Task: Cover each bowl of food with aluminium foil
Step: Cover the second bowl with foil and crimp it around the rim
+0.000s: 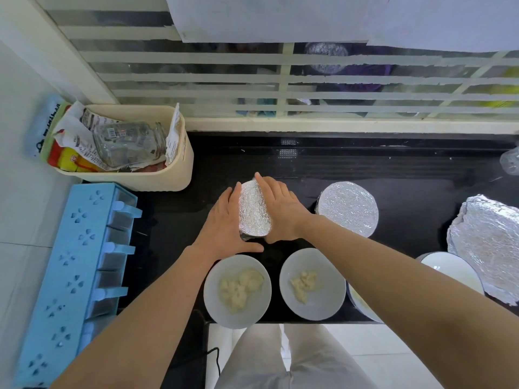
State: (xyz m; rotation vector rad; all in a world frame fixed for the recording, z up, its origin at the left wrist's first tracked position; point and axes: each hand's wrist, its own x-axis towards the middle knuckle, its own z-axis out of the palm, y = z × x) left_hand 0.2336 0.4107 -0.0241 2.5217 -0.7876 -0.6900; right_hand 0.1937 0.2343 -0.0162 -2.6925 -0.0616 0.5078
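Observation:
A bowl wrapped in aluminium foil [254, 210] sits mid-counter between my hands. My left hand [224, 223] presses its left side with straight fingers. My right hand [280, 209] lies flat against its right side and top. A second foil-covered bowl [348, 209] stands to the right. Two uncovered grey bowls with pale food sit at the front edge, one on the left [237, 290] and one on the right [311, 283]. My right forearm partly hides another bowl [362, 303]. A loose foil sheet [488, 242] lies at far right over a white dish [449, 272].
A cream basket [179, 164] with packets and a glass jar stands at the back left. A blue spice rack [75, 270] runs along the left side. The black counter [365, 164] ends at a striped glass window behind. A clear object [509, 161] sits at the far right edge.

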